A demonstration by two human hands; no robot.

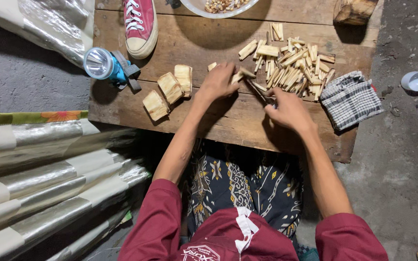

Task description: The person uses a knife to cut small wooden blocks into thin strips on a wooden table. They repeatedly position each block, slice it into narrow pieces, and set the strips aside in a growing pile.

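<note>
Left hand (217, 82) grip on wood piece (242, 75), right hand (289, 110) closed around knife (257, 91); bowl (197, 8) of kernels (221, 5) beyond.

We see a pale wood piece (242, 75), short and blocky, lying flat just left of the heap of cut wood sticks (291, 65), with a thin dark blade (257, 91) slanting beneath that heap's near-left edge.

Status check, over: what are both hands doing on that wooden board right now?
Left hand pinning a small wood piece on the board. Right hand gripping a thin blade against it. Pile of cut sticks just beyond; nothing blocking.
</note>
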